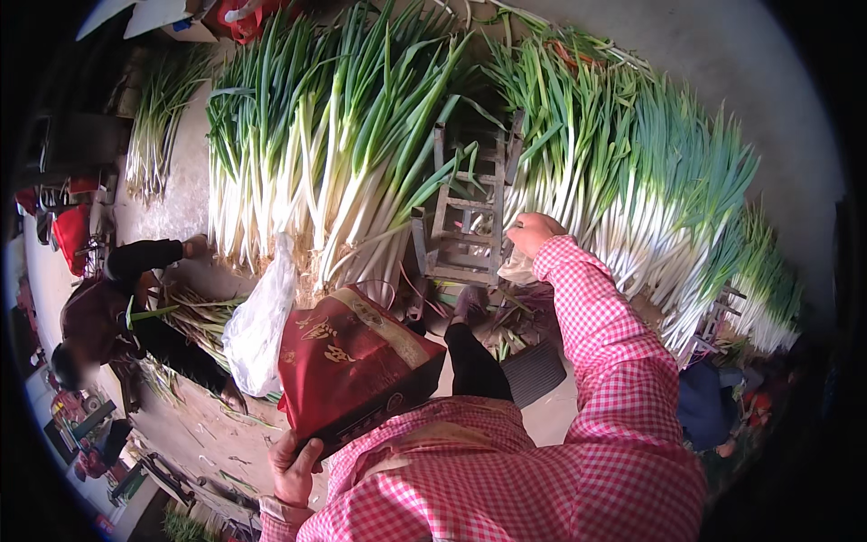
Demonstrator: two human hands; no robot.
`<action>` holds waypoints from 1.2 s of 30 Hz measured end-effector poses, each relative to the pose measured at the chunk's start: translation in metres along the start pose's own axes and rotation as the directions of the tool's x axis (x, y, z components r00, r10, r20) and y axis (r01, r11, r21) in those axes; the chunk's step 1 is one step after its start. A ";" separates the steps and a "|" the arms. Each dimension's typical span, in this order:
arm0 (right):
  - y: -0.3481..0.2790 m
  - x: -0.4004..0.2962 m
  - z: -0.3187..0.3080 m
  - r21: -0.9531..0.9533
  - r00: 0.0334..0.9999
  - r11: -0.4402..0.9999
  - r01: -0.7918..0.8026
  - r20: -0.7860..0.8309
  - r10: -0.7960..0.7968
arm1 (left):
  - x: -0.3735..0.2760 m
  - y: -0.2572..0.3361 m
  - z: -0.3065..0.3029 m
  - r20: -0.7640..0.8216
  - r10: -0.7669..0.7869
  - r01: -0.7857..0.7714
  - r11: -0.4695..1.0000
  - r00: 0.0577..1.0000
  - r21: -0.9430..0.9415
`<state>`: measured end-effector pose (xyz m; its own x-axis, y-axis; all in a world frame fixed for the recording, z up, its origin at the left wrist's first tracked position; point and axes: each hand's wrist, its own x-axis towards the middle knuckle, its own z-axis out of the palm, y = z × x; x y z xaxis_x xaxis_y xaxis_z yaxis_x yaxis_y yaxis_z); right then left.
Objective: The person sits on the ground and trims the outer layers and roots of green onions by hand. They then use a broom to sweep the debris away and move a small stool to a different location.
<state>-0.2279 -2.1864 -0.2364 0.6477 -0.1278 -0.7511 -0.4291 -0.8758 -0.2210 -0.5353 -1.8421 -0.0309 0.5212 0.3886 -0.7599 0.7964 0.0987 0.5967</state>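
Note:
My left hand (296, 467) grips the lower corner of a red bag (345, 359) with gold writing and a dark side panel. A crumpled translucent plastic bag (256, 328) hangs beside the red bag. My right hand (535, 232) is curled, with a small beige cloth or bag (518, 266) hanging just below it; the fingers are partly hidden. Left of that hand stands a metal rack (467, 237) like a small stool frame. Long green onions (359, 169) lie in a thick row left of the rack, roots towards me, and more green onions (643, 203) lie to its right.
A co-worker (101, 305) in dark clothes bends low at the left beside loose leaves (196, 318). A dark ribbed mat or crate (535, 372) lies near my feet. Another person in blue (706, 406) is at the right. A smaller onion bunch (159, 129) lies at the upper left.

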 end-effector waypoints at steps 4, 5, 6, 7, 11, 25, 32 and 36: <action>-0.007 -0.028 -0.050 -0.142 0.998 0.988 0.057 0.013 -0.056 | -0.003 -0.002 -0.003 -0.025 0.041 -0.043 0.996 0.999 -0.079; -0.015 -0.037 -0.069 -0.209 0.997 0.976 0.053 0.073 -0.039 | -0.002 -0.002 -0.002 -0.021 0.053 -0.054 0.996 0.998 -0.070; -0.024 -0.053 -0.086 -0.179 0.993 0.983 0.047 0.114 -0.027 | -0.001 -0.001 0.001 -0.021 0.050 -0.051 0.996 0.999 -0.076; -0.021 -0.060 -0.097 -0.179 0.991 0.983 0.042 0.131 -0.018 | -0.001 0.003 0.003 -0.018 0.049 -0.050 0.993 0.999 -0.105; 0.007 -0.102 -0.134 -0.161 0.984 0.974 0.159 0.103 -0.144 | 0.000 0.011 0.002 0.011 0.075 -0.074 0.997 0.997 -0.033; 0.064 -0.256 -0.152 -0.181 0.959 0.944 0.276 -0.020 -0.284 | 0.042 0.043 0.003 0.338 0.245 -0.310 0.938 0.909 0.154; 0.112 -0.343 -0.108 -0.428 0.953 0.880 0.207 -0.116 -0.281 | 0.062 0.048 -0.005 0.481 0.303 -0.449 0.864 0.823 0.225; 0.148 -0.376 -0.088 -0.477 0.972 0.873 0.097 -0.142 -0.186 | 0.065 0.055 0.002 0.487 0.237 -0.364 0.913 0.840 0.183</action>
<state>-0.4789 -2.3089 0.0681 0.7991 -0.0273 -0.6006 -0.0110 -0.9995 0.0308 -0.4575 -1.8131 -0.0479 0.7763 -0.0966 -0.6230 0.5941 -0.2185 0.7742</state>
